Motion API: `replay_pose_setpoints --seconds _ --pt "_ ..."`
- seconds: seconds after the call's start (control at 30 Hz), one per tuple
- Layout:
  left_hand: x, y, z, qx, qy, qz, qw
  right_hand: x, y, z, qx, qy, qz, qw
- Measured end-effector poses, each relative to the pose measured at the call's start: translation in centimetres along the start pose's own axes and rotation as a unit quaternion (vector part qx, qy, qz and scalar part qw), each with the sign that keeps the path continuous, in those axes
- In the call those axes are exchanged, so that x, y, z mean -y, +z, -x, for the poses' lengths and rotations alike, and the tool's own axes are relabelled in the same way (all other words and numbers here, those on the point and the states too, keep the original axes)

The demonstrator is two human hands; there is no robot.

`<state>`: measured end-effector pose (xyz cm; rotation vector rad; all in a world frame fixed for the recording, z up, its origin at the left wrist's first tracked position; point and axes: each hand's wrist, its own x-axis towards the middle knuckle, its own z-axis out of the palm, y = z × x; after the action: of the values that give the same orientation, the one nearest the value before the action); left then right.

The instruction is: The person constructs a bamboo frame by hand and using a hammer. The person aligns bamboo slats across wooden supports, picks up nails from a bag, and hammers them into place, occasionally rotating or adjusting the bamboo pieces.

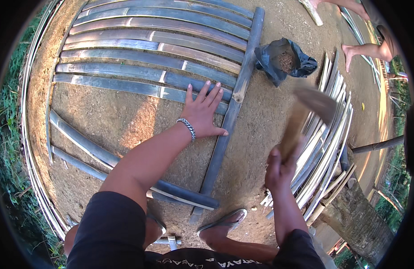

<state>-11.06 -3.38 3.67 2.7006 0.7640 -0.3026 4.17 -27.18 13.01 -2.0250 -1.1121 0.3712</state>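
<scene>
Fingers spread, my left hand [204, 107] rests on the right end of the nearest split-bamboo slat [126, 86], its thumb reaching to a round bamboo pole [220, 148]. The slats lie side by side across the pole, forming a flat frame on the ground. To the right of the pole, my right hand [282, 172] is closed round the wooden handle of a raised hatchet [293, 127]. Its dark metal head is smeared by motion. Near my legs, a thicker bamboo length [182, 189] crosses the lower part of the frame.
A black plastic bag [265, 58] holding small brown pieces, perhaps nails, sits beyond the pole. Split bamboo strips [316, 148] are heaped at right, beside a log [357, 215]. A metal-headed tool [172, 242] lies between my feet. Another person's bare legs [370, 50] show at far right.
</scene>
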Motion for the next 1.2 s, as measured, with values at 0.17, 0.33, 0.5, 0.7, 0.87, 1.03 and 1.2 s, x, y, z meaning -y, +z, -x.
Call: replay_pose_setpoints --seconds 0.17,0.33,0.5,0.7,0.87,1.03,1.2 --pt "-0.4 -0.3 -0.5 0.006 0.004 0.005 1.0 -1.8 1.6 1.2 0.147 0.062 0.094 0.983" --pt "-0.1 -0.3 0.1 0.002 -0.002 -0.008 1.0 -0.8 0.8 0.0 0.103 0.006 0.143 0.984" --pt "-0.6 -0.2 -0.5 0.003 0.008 0.004 1.0 -2.7 2.1 1.8 -0.04 -0.096 0.043 0.994" --pt "-0.5 0.2 0.0 -0.006 0.001 0.009 1.0 -2.6 0.9 1.4 0.111 0.035 0.156 0.981" --pt "-0.6 -0.3 -0.3 0.008 0.006 0.012 1.0 -2.0 1.4 1.3 -0.074 -0.039 -0.016 0.996" --pt "-0.5 -0.4 -0.8 -0.01 -0.001 0.007 1.0 -4.3 2.4 2.9 0.195 -0.044 0.156 0.967" --pt "-0.5 0.0 -0.3 -0.004 -0.001 0.005 1.0 -5.2 2.6 3.6 -0.049 -0.027 -0.027 0.998"
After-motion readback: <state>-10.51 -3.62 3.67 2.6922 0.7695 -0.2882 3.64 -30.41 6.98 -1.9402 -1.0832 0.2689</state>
